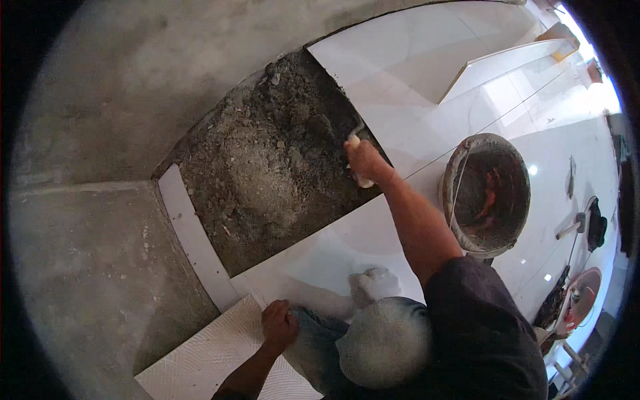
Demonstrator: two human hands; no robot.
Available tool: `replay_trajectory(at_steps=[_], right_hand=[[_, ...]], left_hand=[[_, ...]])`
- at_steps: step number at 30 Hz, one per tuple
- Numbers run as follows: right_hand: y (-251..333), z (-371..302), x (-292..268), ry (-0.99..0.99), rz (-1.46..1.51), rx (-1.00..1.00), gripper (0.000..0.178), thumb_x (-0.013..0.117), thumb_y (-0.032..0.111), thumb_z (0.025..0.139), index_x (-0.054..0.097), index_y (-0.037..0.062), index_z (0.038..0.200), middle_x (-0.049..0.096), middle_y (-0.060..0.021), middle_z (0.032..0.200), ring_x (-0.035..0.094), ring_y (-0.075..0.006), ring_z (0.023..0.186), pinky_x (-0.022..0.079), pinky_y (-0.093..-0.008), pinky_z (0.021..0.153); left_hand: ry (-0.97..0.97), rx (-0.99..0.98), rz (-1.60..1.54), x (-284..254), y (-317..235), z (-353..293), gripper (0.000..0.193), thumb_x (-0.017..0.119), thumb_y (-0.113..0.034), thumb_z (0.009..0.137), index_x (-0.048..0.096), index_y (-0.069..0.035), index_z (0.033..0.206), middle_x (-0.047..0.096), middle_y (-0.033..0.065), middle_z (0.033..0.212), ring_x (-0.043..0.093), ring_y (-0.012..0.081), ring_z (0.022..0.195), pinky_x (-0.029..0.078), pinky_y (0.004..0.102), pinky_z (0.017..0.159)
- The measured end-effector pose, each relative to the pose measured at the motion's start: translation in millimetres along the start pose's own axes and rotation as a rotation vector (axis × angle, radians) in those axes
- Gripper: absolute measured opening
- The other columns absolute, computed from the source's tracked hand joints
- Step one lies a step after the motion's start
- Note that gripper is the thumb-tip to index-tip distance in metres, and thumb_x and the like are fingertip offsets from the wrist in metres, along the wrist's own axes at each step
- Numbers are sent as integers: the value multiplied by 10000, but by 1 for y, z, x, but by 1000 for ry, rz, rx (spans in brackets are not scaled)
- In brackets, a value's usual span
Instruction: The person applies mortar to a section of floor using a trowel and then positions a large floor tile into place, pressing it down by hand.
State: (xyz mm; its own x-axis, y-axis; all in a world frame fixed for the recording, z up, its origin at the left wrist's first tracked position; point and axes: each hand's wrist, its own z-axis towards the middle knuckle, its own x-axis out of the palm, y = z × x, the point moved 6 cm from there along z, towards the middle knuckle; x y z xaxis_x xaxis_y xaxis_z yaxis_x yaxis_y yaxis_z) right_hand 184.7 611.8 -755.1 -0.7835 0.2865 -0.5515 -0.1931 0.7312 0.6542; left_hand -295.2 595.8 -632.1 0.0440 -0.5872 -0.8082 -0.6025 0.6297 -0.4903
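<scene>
My right hand (365, 162) reaches forward, closed around the pale handle of a trowel (355, 139) at the right edge of a square pit of grey mortar (260, 160). The trowel's bent metal neck shows above the fingers; its blade is hard to make out against the dark mortar. Crumbly, lighter material is heaped in the middle of the pit. Low in the picture, my left hand (280, 325) is curled closed beside my bent knee, with nothing visible in it. It is above a tile with a ribbed underside (207, 353).
White floor tiles (320, 257) border the pit, with a narrow strip (193, 223) at its left. A mortar-stained bucket (490, 193) stands right of my forearm. Beyond are a leaning tile (497, 67), a hammer (570, 228) and a pink basin (581, 300). Bare concrete (87, 247) lies left.
</scene>
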Motion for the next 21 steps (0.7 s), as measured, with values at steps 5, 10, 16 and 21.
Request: replay_trajectory(at_steps=[5, 10, 16, 21], right_hand=[[-12, -3, 44, -68, -253, -115, 467, 488, 360, 936, 390, -56, 1125, 593, -355, 1010, 591, -500, 982, 502, -516, 833], [24, -82, 34, -34, -14, -48, 408, 502, 300, 926, 364, -39, 1107, 584, -371, 981, 626, -488, 853, 524, -526, 754], [15, -142, -12, -165, 20, 8, 405, 474, 321, 958, 361, -64, 1013, 585, -337, 734, 620, -496, 698, 518, -538, 627], [-4, -160, -12, -199, -6, -9, 435, 456, 343, 964, 359, -80, 992, 585, -335, 726, 610, -507, 690, 508, -553, 633]], left_hand=[[-13, -29, 60, -8, -9, 4, 311, 557, -131, 754, 623, 15, 1021, 620, 196, 1077, 555, 385, 1063, 411, 491, 939], [-47, 12, 65, -19, -25, -1, 278, 537, -101, 751, 623, -28, 1005, 628, 166, 1087, 570, 347, 1064, 414, 467, 936], [-65, -15, 85, -11, -9, -13, 276, 524, -93, 755, 620, -24, 1004, 620, 162, 1078, 551, 341, 1088, 388, 464, 965], [-17, -81, -9, -12, -9, -9, 266, 561, -104, 739, 631, -36, 986, 620, 136, 1111, 535, 332, 1124, 360, 466, 993]])
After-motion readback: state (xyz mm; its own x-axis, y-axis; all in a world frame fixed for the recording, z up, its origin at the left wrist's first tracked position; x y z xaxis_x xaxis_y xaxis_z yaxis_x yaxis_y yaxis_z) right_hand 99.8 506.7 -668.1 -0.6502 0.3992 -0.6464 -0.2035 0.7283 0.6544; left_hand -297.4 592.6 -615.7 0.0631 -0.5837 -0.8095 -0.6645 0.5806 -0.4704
